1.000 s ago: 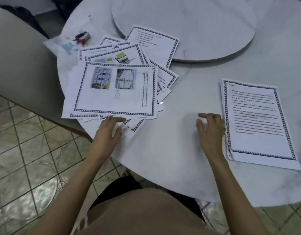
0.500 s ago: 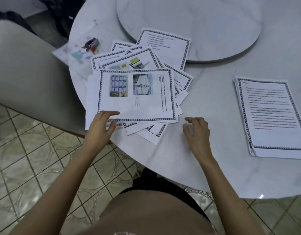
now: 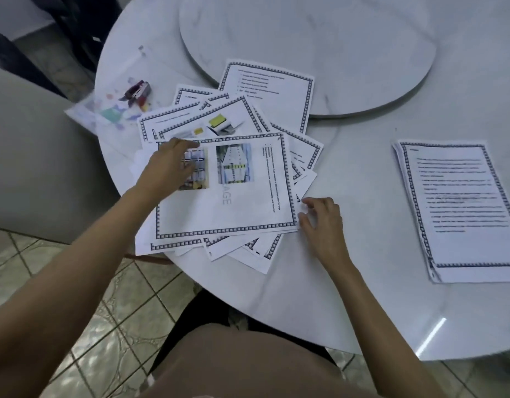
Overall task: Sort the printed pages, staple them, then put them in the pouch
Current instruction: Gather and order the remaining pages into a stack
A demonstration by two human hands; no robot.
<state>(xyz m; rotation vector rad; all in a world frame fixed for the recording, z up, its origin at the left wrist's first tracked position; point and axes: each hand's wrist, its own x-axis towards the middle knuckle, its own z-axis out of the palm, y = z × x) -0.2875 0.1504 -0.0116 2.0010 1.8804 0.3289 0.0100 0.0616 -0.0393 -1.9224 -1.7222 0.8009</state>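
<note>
White marble table (image 3: 362, 297) with a raised round turntable (image 3: 305, 38) at its far side, tiled floor below, all from the head view.

Sorting looks to be the step in hand. The loose pages (image 3: 248, 248) lie fanned and overlapping under and between both hands, and a squared stack (image 3: 460, 214) sits well to the right of the right hand. Nothing appears stapled yet.

The left hand (image 3: 167, 165) lies flat on the top page (image 3: 225, 205), fingers straight and spread, their tips reaching its far edge. The right hand (image 3: 322, 222) rests on the table just beside that page's right edge, fingers loosely curled and holding nothing. Whether the tips touch the paper I cannot tell.

The next move probably calls for lifting or sliding that one sheet free without dragging the ones beneath, then carrying it across to the stack.

Beyond the left hand, to its left, the stapler (image 3: 137, 91) lies on the clear printed pouch (image 3: 104, 113) – both untouched.
</note>
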